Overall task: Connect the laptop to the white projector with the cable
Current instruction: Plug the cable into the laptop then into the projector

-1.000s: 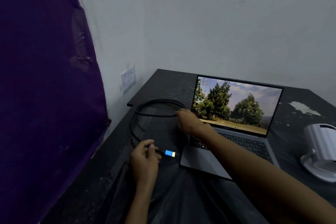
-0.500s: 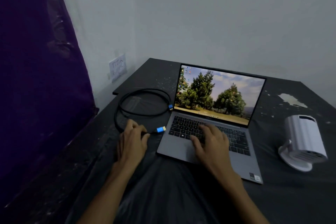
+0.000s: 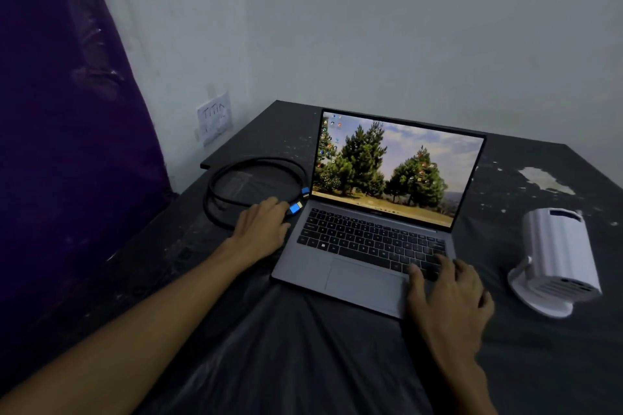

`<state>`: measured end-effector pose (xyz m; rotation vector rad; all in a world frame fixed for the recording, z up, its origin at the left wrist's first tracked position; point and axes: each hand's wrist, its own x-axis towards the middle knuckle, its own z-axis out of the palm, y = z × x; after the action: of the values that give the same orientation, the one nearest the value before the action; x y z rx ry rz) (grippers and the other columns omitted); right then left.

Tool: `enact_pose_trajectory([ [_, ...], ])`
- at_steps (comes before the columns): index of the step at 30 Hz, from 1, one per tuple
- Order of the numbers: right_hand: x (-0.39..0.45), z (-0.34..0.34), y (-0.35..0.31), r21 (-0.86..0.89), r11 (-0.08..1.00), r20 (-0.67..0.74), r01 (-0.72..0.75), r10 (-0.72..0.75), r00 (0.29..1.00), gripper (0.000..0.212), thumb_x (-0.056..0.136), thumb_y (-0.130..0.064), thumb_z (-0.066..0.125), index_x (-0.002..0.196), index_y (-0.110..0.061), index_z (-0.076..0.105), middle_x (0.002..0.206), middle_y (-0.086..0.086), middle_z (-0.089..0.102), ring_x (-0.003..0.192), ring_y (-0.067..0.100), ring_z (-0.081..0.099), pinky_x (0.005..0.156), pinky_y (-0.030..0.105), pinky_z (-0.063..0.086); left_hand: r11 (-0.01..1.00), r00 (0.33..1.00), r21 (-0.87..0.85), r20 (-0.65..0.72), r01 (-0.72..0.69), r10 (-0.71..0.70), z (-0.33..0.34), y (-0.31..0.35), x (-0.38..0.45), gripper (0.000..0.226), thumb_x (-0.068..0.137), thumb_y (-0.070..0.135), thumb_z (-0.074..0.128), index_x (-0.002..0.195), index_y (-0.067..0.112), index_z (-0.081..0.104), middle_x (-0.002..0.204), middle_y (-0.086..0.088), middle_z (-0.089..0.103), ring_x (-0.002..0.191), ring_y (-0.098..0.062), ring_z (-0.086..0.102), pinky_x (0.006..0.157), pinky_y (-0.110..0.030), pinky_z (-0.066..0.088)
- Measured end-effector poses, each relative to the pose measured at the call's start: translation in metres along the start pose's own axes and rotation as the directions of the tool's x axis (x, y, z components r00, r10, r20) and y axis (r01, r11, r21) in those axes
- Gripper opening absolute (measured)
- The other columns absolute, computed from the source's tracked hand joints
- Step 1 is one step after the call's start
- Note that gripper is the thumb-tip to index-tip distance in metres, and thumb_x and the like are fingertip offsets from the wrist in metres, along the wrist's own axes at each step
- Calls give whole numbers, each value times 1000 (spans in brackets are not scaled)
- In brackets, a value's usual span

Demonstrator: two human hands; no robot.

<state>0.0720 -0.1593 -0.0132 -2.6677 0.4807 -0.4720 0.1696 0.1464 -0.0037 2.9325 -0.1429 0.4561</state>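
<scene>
Dark table: left hand on cable.

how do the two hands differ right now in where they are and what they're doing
The left hand lies on the table left of the laptop, its fingers closed on the cable just behind a blue plug. The right hand rests flat on the laptop's front right corner, fingers spread over the keys, holding nothing. The left hand reaches farther from the camera than the right. Both are bare and palm down.

Dim, bluish room light, the glowing laptop screen the brightest patch; soft focus, wide-angle bending at edges.
</scene>
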Motion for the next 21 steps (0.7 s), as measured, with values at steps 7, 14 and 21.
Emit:
enact_pose_trajectory([
  [7, 0, 0, 1, 72, 997, -17, -16, 18, 1000, 55, 100, -53, 52, 143, -19, 58, 151, 16, 52, 148, 36, 41, 124, 65, 23, 999, 1000, 40, 8, 1, -1, 4, 6, 31, 29, 96, 34, 61, 120, 19, 66, 113, -9, 70, 101, -35, 68, 75, -42, 52],
  [14, -1, -3, 1, 103, 994, -24, -23, 26, 999, 50, 101, -52, 55, 140, -20, 60, 148, 14, 54, 144, 34, 44, 124, 63, 24, 958, 986, 256, 139, -127, 93, 0, 5, 40, 26, 85, -2, 56, 109, 7, 60, 114, -17, 65, 100, -39, 64, 70, -39, 38],
  [21, -1, -4, 2, 120, 992, -33, -29, 34, 999, 49, 100, -49, 58, 138, -17, 60, 146, 17, 54, 144, 35, 45, 123, 62, 26, 905, 947, 281, 149, -318, 286, 3, -20, 35, 23, 94, 7, 55, 116, 11, 59, 113, -11, 59, 85, -36, 64, 60, -40, 36],
])
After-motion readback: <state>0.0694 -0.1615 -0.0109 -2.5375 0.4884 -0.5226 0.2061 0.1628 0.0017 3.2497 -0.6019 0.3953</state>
